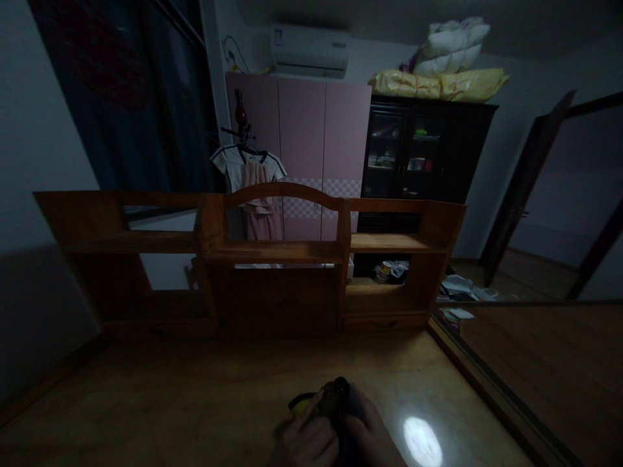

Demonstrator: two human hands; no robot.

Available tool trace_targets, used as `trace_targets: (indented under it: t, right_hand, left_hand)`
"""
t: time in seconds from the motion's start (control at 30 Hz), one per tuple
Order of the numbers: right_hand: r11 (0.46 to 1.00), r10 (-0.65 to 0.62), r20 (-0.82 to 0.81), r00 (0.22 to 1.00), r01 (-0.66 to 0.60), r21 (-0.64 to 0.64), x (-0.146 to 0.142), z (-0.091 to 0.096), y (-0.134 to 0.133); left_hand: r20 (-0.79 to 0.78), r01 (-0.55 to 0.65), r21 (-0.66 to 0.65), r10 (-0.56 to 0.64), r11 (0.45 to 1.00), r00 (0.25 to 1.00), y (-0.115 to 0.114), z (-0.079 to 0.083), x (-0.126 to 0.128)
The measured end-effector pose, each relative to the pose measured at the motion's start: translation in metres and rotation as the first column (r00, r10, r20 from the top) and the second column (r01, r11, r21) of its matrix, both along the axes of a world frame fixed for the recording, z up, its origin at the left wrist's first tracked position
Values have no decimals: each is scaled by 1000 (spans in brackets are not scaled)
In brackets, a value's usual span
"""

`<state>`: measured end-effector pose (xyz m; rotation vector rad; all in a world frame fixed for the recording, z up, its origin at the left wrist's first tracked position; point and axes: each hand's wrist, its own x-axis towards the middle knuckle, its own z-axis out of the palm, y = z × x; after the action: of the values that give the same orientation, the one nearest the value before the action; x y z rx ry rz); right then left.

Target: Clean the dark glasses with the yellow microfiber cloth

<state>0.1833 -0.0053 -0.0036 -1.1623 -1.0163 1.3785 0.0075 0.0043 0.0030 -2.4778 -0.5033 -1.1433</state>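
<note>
At the bottom middle of the head view, both my hands close around a small dark object [335,397] with a rounded black end. A black curved band with a yellow patch [300,405] shows on its left side; whether it belongs to the same object I cannot tell. My left hand [311,441] grips from the left, its index finger stretched along the object. From the right, my right hand [367,428] wraps round it. Dim light and the fingers hide the object's kind. Both hands are just above the wooden tabletop [219,402].
A wooden shelf unit [277,251] with open compartments stands along the tabletop's far edge. On the wood right of my hands lies a bright white light spot [422,441]. Behind are a pink wardrobe [302,130], a black cabinet [452,149] and hanging clothes [257,175].
</note>
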Motion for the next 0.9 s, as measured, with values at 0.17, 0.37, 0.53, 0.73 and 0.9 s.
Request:
trace_targets:
  t: [0.17, 0.37, 0.53, 0.73, 0.9]
  right_hand:
    - [998, -70, 190, 979, 68, 17, -1, 8, -4]
    - [994, -56, 381, 923, 17, 107, 1, 16, -3]
    - [981, -59, 595, 801, -63, 181, 3, 20, -1]
    - [975, -68, 732, 678, -111, 194, 2, 25, 0]
    - [979, -74, 713, 697, -86, 186, 0, 28, 0]
  left_hand:
    - [49, 18, 23, -19, 1000, 999, -1, -6, 9]
    - [100, 38, 41, -42, 998, 994, -3, -5, 13]
    - [117, 65, 43, -70, 997, 991, -1, -9, 12]
    - [71, 68, -34, -65, 997, 995, -1, -9, 8]
    - [35, 78, -87, -75, 993, 997, -2, -3, 2]
